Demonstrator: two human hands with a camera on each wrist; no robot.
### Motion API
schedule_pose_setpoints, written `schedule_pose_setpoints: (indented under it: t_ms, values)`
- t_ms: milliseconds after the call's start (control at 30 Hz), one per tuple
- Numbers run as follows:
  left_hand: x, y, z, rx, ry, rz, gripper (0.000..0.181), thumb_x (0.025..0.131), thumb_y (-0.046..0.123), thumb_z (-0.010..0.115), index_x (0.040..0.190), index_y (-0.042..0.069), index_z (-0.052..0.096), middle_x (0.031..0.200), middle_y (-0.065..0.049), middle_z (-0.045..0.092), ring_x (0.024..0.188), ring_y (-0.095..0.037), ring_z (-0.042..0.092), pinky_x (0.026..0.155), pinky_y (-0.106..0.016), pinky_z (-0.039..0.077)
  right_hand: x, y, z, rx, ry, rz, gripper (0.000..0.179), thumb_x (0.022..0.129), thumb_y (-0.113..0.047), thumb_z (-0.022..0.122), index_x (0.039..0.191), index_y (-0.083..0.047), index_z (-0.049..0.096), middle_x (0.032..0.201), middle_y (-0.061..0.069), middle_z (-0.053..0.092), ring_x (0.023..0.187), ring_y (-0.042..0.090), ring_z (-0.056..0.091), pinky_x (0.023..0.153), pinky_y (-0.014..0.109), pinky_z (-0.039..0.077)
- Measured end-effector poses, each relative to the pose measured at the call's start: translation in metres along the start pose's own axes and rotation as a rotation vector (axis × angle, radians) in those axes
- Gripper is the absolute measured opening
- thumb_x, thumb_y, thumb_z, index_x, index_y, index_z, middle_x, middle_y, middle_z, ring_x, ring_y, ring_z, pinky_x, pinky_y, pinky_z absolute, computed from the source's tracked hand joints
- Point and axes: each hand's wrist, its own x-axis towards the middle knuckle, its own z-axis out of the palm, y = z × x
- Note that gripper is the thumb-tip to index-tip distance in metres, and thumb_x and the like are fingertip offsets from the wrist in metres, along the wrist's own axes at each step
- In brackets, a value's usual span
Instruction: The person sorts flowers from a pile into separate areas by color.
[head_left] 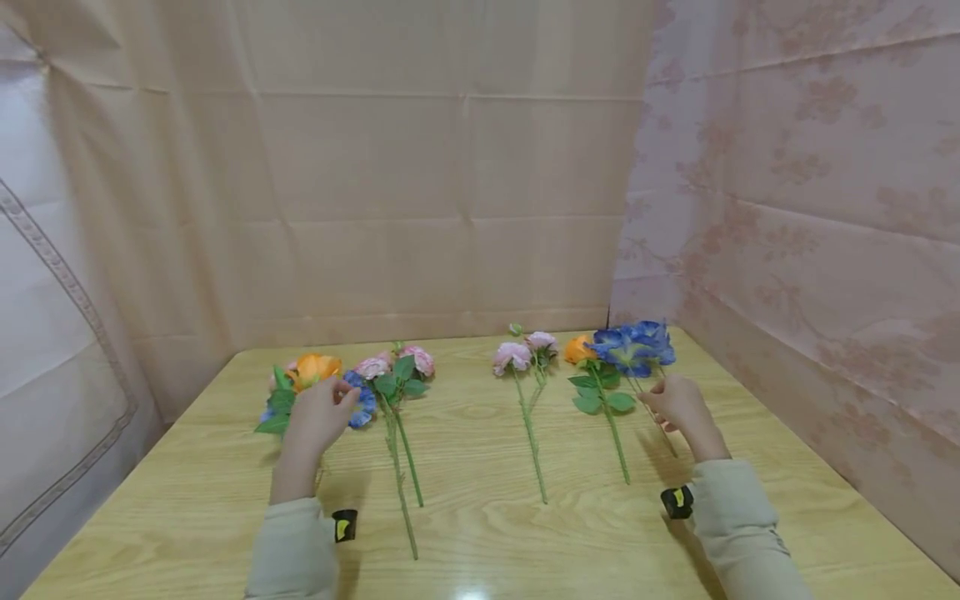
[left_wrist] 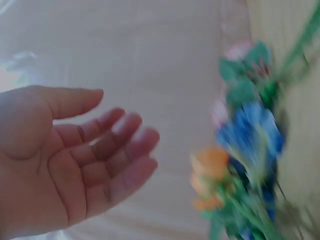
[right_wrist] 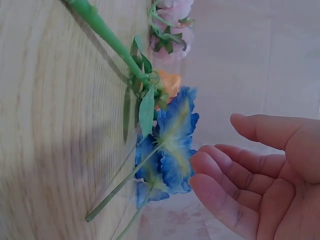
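Note:
My left hand [head_left: 318,417] is raised over the left group of artificial flowers, its fingers loosely bent and holding nothing in the left wrist view. Around it lie an orange flower [head_left: 315,367], a blue flower [head_left: 363,403] and a branched pink flower stem [head_left: 417,362]. On the right, my right hand [head_left: 682,408] hovers by the thin stems of the blue flowers [head_left: 633,347]. Its palm and relaxed fingers are bare in the right wrist view, apart from the blue petals [right_wrist: 177,142]. Beside those blooms lies an orange flower [head_left: 579,349] with green leaves.
A pale pink flower stem [head_left: 512,357] with two blooms and a bud lies right of the middle of the wooden table [head_left: 480,533]. Beige cloth [head_left: 450,167] hangs behind the table, and patterned pink cloth [head_left: 817,208] hangs along the right side.

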Motion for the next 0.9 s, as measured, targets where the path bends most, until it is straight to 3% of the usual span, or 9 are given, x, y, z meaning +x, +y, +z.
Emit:
schedule_pose_setpoints:
  t_ms: [100, 233, 333, 433, 533, 700, 900]
  values:
    - [0.000, -0.019, -0.004, 0.070, -0.007, -0.088, 0.028, 0.091, 0.019, 0.049, 0.098, -0.007, 0.056, 0.085, -0.019, 0.059, 0.068, -0.027, 0.054, 0.054, -0.037, 0.042, -0.001, -0.003, 0.000, -0.002, -0.005, 0.006, 0.024, 0.087, -0.015, 0.055, 0.089, 0.009, 0.057, 0.070, 0.017, 0.058, 0.059, 0.025, 0.058, 0.051, 0.035, 0.050]
    - [0.000, -0.040, -0.006, 0.117, -0.059, -0.200, 0.031, 0.089, 0.021, 0.051, 0.064, 0.002, 0.051, 0.058, -0.009, 0.047, 0.054, -0.020, 0.046, 0.047, -0.033, 0.037, -0.002, -0.005, 0.000, -0.006, -0.010, 0.001, 0.023, 0.088, -0.016, 0.055, 0.085, 0.007, 0.058, 0.065, 0.015, 0.057, 0.055, 0.023, 0.056, 0.051, 0.035, 0.050]
    - [0.001, -0.050, -0.004, 0.158, -0.110, -0.252, 0.035, 0.087, 0.022, 0.053, 0.058, 0.003, 0.046, 0.054, -0.007, 0.042, 0.052, -0.019, 0.043, 0.047, -0.034, 0.037, -0.002, -0.006, 0.002, -0.008, -0.007, -0.005, 0.023, 0.088, -0.016, 0.055, 0.082, 0.006, 0.058, 0.062, 0.013, 0.056, 0.052, 0.021, 0.055, 0.049, 0.034, 0.050]
    - [0.001, -0.058, -0.001, 0.182, -0.154, -0.270, 0.033, 0.086, 0.021, 0.054, 0.082, -0.011, 0.056, 0.078, -0.025, 0.056, 0.070, -0.032, 0.056, 0.058, -0.043, 0.045, -0.003, -0.007, 0.002, -0.015, -0.009, 0.003, 0.023, 0.088, -0.016, 0.055, 0.083, 0.006, 0.059, 0.063, 0.013, 0.056, 0.052, 0.020, 0.055, 0.048, 0.033, 0.049]
    - [0.002, -0.063, 0.004, 0.176, -0.171, -0.284, 0.040, 0.084, 0.020, 0.055, 0.101, -0.017, 0.053, 0.098, -0.034, 0.054, 0.083, -0.041, 0.056, 0.064, -0.048, 0.046, -0.004, -0.007, 0.001, -0.025, -0.016, 0.017, 0.024, 0.088, -0.017, 0.055, 0.085, 0.006, 0.059, 0.065, 0.013, 0.056, 0.054, 0.020, 0.055, 0.049, 0.032, 0.049]
    - [0.001, -0.068, 0.009, 0.163, -0.150, -0.299, 0.032, 0.076, 0.012, 0.057, 0.094, -0.014, 0.055, 0.090, -0.031, 0.055, 0.075, -0.034, 0.054, 0.057, -0.044, 0.045, -0.006, -0.008, 0.001, -0.026, -0.015, 0.013, 0.023, 0.088, -0.017, 0.055, 0.082, 0.005, 0.059, 0.067, 0.014, 0.057, 0.054, 0.020, 0.055, 0.050, 0.034, 0.050]
    - [-0.003, -0.073, 0.012, 0.118, -0.130, -0.297, 0.019, 0.073, 0.011, 0.062, 0.075, -0.007, 0.054, 0.065, -0.014, 0.052, 0.060, -0.026, 0.052, 0.050, -0.036, 0.042, -0.005, -0.011, 0.003, -0.010, -0.012, 0.009, 0.024, 0.088, -0.015, 0.054, 0.091, 0.009, 0.058, 0.070, 0.015, 0.058, 0.055, 0.021, 0.057, 0.048, 0.032, 0.049]
